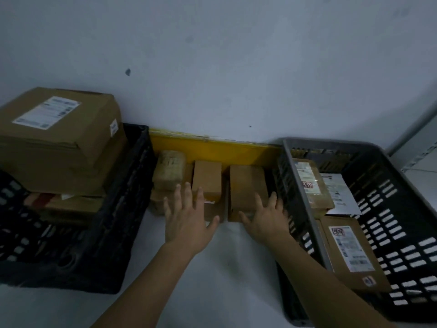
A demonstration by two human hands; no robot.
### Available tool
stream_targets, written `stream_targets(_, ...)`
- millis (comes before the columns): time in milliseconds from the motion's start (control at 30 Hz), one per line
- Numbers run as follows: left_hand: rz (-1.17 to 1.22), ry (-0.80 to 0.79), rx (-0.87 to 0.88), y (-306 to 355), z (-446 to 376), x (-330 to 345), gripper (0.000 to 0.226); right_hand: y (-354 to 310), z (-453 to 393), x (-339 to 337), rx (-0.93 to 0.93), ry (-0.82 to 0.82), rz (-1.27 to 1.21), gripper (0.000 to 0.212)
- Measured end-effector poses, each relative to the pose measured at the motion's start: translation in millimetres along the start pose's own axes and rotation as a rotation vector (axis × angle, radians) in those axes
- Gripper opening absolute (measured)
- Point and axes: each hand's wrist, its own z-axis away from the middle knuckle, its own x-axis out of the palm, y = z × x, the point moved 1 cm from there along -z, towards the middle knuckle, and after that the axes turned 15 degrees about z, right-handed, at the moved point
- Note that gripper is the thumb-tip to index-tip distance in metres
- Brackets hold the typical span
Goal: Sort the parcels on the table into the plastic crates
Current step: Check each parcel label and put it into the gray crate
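Several brown cardboard parcels sit on the white table between two crates. My left hand hovers with fingers spread over a small upright box and the flat box beneath it. My right hand rests with fingers apart on the near end of a larger box. A tape-wrapped parcel lies to the left of them. The black crate on the left holds stacked cartons, the top one labelled. The grey crate on the right holds labelled parcels.
A yellow panel stands against the white wall behind the loose parcels. Bare white table surface stretches between the crates towards me. A white mailer lies in the grey crate.
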Motion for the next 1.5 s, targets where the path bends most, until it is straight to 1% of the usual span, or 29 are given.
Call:
stream_targets(233,-0.034,-0.027,-0.053,-6,-29,7,0.094,-20,-69,23,0.030,-0.164,-0.007,0.119)
stream_targets(367,-0.033,-0.046,-0.075,-7,-45,17,0.093,-28,-95,39,0.072,-0.260,-0.092,0.127)
stream_targets(467,-0.001,-0.047,-0.068,-6,-51,24,0.092,-31,-106,54,0.087,-0.295,-0.141,0.133)
stream_targets(567,0.006,-0.059,-0.067,-8,-58,29,0.091,-37,-110,58,0.121,-0.265,-0.179,0.130)
stream_targets(667,0.024,-0.075,-0.061,-8,-63,32,0.089,-37,-109,57,0.120,-0.230,-0.211,0.114)
stream_targets(733,0.036,-0.083,-0.056,-8,-65,33,0.086,-32,-107,57,0.126,-0.205,-0.234,0.109)
stream_targets(867,0.074,-0.094,-0.028,-2,-64,31,0.084,-23,-92,56,0.129,-0.155,-0.271,0.106)
stream_targets(933,0.114,-0.106,-0.025,1,-66,30,0.085,-21,-76,49,0.126,-0.083,-0.247,0.107)
stream_targets(1000,0.238,-0.146,-0.057,7,-68,28,0.088,-22,-53,35,0.140,0.022,-0.249,0.108)
stream_targets(1133,0.610,-0.238,-0.193,27,-69,25,0.099,-23,11,6,0.163,0.268,-0.328,0.115)
stream_targets(1167,0.744,-0.268,-0.220,31,-68,24,0.099,-23,26,1,0.159,0.317,-0.348,0.115)
stream_targets(1200,0.893,-0.293,-0.237,33,-66,23,0.093,-25,40,-3,0.152,0.354,-0.357,0.113)
stream_targets(1267,1.147,-0.347,-0.282,36,-62,18,0.078,-28,61,-9,0.125,0.379,-0.351,0.111)
stream_targets(1300,1.233,-0.368,-0.300,36,-60,15,0.078,-29,69,-11,0.110,0.380,-0.355,0.110)
stream_targets(1333,1.292,-0.369,-0.300,36,-58,13,0.077,-29,76,-14,0.094,0.384,-0.372,0.110)
stream_targets(1367,1.324,-0.344,-0.290,35,-56,11,0.071,-27,82,-15,0.072,0.393,-0.408,0.109)
stream_targets(1433,1.376,-0.286,-0.279,32,-54,5,0.063,-20,93,-19,0.018,0.440,-0.529,0.104)
stream_targets(1500,1.425,-0.278,-0.290,26,-51,-3,0.058,-8,100,-22,0.010,0.465,-0.667,0.100)
